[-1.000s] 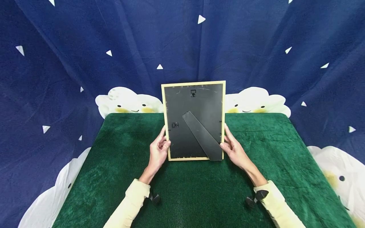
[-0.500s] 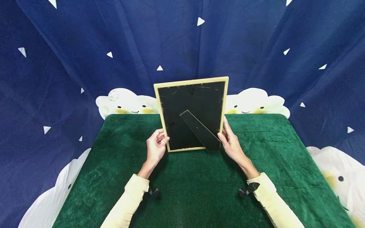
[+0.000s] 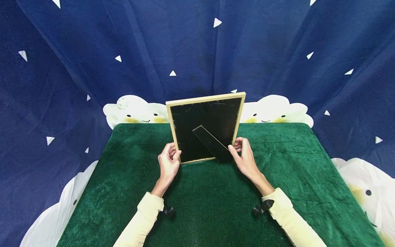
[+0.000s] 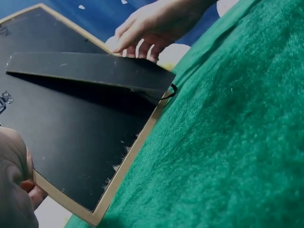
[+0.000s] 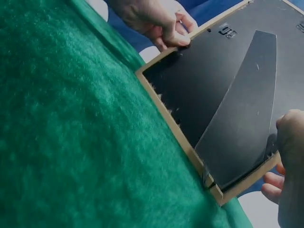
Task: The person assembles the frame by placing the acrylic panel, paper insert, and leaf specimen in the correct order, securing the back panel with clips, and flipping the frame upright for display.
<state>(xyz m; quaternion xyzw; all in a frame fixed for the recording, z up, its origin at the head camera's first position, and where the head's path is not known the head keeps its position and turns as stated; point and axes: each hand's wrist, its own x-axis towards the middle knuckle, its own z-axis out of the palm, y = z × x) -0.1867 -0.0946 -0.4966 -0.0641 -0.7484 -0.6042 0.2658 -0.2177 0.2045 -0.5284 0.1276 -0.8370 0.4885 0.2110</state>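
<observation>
A picture frame [image 3: 197, 113] with a light wooden border and black backing stands upright over the green cloth, its back toward me. Its black easel leg [image 5: 242, 114] slants from the middle of the backing to the lower right corner, swung a little out from it. My left hand [image 3: 168, 164] grips the lower left edge, thumb on the back side and fingers behind. On the opposite edge, low down, my right hand [image 3: 245, 159] pinches the border near the leg's foot. A thin dark ribbon [image 4: 173, 90] shows by the leg's end. The front face is hidden.
Plush green cloth [image 3: 197, 206] covers the table. Behind it hangs a dark blue curtain [image 3: 197, 44] with white triangles and smiling clouds [image 3: 274, 109]. Black wrist devices sit at both cuffs.
The frame first rose and tipped, then came down again, its top now lower and leaning differently. My right hand has shifted left and inward along with its edge.
</observation>
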